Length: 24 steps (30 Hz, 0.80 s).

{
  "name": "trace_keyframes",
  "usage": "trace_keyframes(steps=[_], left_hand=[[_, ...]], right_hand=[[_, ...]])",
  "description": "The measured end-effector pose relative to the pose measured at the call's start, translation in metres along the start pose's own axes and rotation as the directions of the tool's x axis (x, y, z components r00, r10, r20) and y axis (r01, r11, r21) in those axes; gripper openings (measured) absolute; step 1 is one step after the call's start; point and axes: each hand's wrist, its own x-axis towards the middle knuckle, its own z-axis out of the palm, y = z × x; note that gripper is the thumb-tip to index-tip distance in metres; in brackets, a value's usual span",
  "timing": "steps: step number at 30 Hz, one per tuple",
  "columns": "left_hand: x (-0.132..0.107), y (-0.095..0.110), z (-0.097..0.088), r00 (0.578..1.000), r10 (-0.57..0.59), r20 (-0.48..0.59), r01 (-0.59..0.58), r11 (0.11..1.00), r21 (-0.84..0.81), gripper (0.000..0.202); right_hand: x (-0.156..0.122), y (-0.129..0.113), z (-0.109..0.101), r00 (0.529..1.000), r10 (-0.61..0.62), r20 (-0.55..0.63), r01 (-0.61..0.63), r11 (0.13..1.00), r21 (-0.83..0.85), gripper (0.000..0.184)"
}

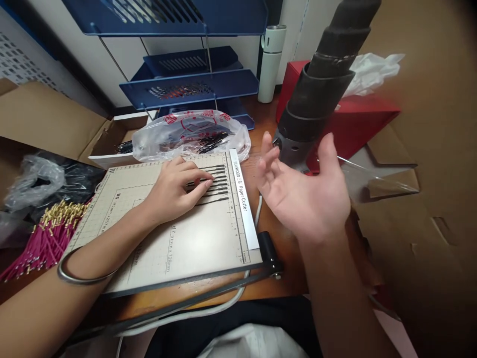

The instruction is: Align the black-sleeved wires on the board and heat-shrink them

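Observation:
My left hand [181,188] rests on the cream board of a paper cutter [201,238], its thumb and index fingertip pinched together at one of several black cords [222,187]. The cords lie side by side in a row, their thicker ends toward the cutter's right edge. Part of their length is hidden under my fingers. My right hand [303,199] is raised to the right of the cutter, palm up, fingers apart and holding nothing. Just behind it stands a grey and black stepped cylinder [311,102], tilted to the right.
A clear plastic bag [194,136] with black cords lies behind the cutter. Magenta cords with gold ends [55,228] are heaped at left, near an open cardboard box [48,114]. Blue tray shelves [194,89], a pale green bottle [271,64] and a red box [357,117] stand behind.

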Motion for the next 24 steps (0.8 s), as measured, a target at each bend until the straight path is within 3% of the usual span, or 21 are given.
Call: trace_keyframes(steps=[2,4,5,7,8,9,10,11,13,15,18,20,22,24], left_hand=[[0.0,0.001,0.0,1.0,0.001,0.0,-0.001,1.0,0.004,0.033],[0.0,0.001,0.0,1.0,0.003,-0.009,-0.003,1.0,0.004,0.033],[0.0,0.001,0.0,1.0,0.003,-0.014,-0.003,1.0,0.002,0.033],[0.0,0.001,0.001,1.0,0.004,-0.024,-0.004,1.0,-0.005,0.033],[0.0,0.0,0.001,1.0,0.002,-0.03,-0.003,1.0,-0.007,0.033],[0.0,-0.001,0.001,0.999,-0.001,-0.034,0.001,1.0,-0.007,0.033],[0.0,-0.002,0.002,0.999,-0.008,-0.039,0.007,1.0,-0.007,0.033],[0.0,-0.003,0.002,0.999,-0.015,-0.045,0.015,1.0,-0.006,0.033],[0.0,-0.005,0.003,0.998,-0.028,-0.06,0.028,1.0,-0.007,0.034],[-0.001,-0.005,0.004,0.996,-0.032,-0.079,0.031,0.999,-0.014,0.034],[0.0,-0.005,0.002,0.989,-0.078,-0.128,0.075,0.997,-0.033,0.034],[0.0,-0.009,0.0,0.966,-0.186,-0.178,0.176,0.982,-0.07,0.033],[0.001,-0.018,-0.002,0.913,-0.337,-0.228,0.309,0.939,-0.149,0.031],[0.002,-0.034,-0.004,0.833,-0.477,-0.279,0.416,0.874,-0.251,0.03]], right_hand=[[0.008,-0.007,0.006,0.998,0.059,0.015,-0.059,0.998,0.009,0.065],[0.013,-0.012,0.014,0.988,0.145,-0.063,-0.129,0.969,0.21,0.054],[0.015,-0.014,0.018,0.972,0.2,-0.12,-0.134,0.899,0.417,0.047],[0.02,-0.012,0.022,0.936,0.314,-0.158,-0.069,0.604,0.794,0.038],[0.022,-0.009,0.021,0.93,0.342,-0.135,-0.039,0.458,0.888,0.037],[0.025,-0.004,0.02,0.937,0.333,-0.106,-0.029,0.377,0.926,0.038],[0.026,0.001,0.018,0.953,0.293,-0.078,-0.043,0.385,0.922,0.039],[0.027,0.008,0.017,0.971,0.231,-0.061,-0.057,0.469,0.881,0.042],[0.028,0.019,0.016,0.996,0.085,-0.031,-0.042,0.733,0.679,0.053],[0.025,0.024,0.021,0.999,0.054,0.006,-0.051,0.895,0.443,0.063],[0.021,0.021,0.04,0.986,0.141,-0.093,-0.113,0.961,0.254,0.065],[0.022,0.016,0.053,0.978,0.107,-0.178,-0.084,0.987,0.134,0.063],[0.026,0.013,0.061,0.98,-0.011,-0.197,0.006,1.0,-0.023,0.063],[0.033,0.011,0.065,0.979,-0.126,-0.162,0.106,0.986,-0.127,0.062]])
